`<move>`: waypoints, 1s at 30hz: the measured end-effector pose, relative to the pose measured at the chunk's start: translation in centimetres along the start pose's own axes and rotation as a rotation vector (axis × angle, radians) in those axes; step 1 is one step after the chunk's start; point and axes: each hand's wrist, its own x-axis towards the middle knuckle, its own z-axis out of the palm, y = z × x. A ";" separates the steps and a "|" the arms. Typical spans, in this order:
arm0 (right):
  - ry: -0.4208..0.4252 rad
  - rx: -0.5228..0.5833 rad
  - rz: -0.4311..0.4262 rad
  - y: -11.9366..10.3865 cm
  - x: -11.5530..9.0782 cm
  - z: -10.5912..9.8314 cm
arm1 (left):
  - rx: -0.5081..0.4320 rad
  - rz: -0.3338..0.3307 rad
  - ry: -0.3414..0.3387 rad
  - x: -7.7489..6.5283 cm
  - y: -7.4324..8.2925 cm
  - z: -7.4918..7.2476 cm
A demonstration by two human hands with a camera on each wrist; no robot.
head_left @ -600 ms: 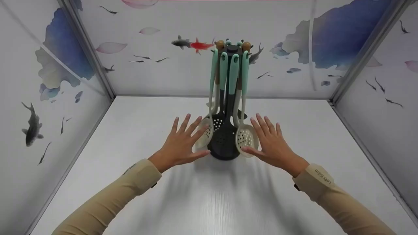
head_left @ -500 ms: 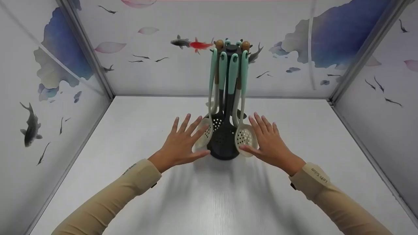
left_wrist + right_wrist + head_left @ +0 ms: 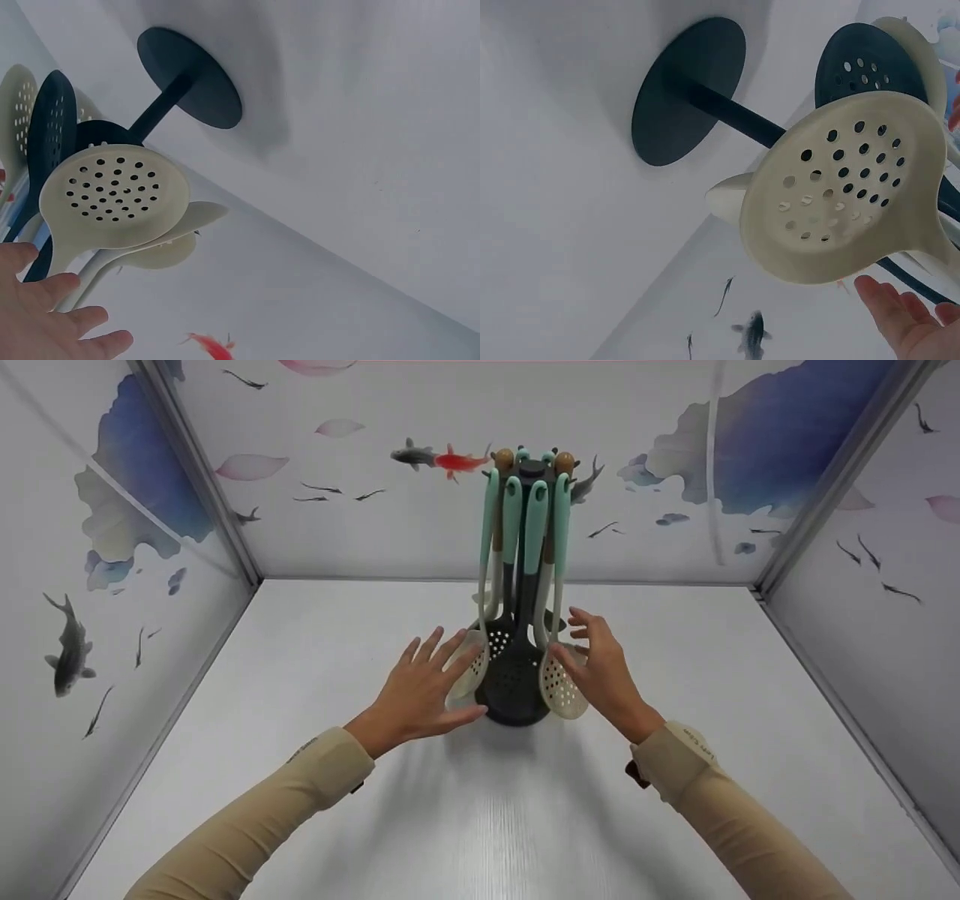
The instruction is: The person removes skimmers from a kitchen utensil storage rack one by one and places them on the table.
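A utensil stand, its round black base (image 3: 191, 79) on the table, carries several hanging kitchen tools with mint-green or brown handle ends. At the front hangs a black perforated skimmer (image 3: 514, 690). Cream slotted skimmers hang to its left (image 3: 469, 681) and right (image 3: 561, 690). My left hand (image 3: 409, 697) hovers by the left cream skimmer, fingers straight and spread, holding nothing. Beside the right cream skimmer is my right hand (image 3: 606, 675), its fingers bent loosely and its thumb overlapping the skimmer's upper edge in the head view. The right wrist view shows these fingers apart from the skimmer's bowl (image 3: 840, 247).
The white table (image 3: 480, 825) is bounded by a back wall (image 3: 375, 540) and side walls (image 3: 150, 690) printed with fish, petals and blue leaves. Grey metal strips (image 3: 825, 487) run along the corners.
My right hand has moved slightly left and turned toward the right cream skimmer, its fingers bending from a spread pose. My left hand has hardly moved, and the stand stays put.
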 end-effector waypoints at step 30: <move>0.218 0.074 -0.081 -0.2 1.6 1.0 | -0.050 -0.016 0.018 -0.6 -0.4 0.8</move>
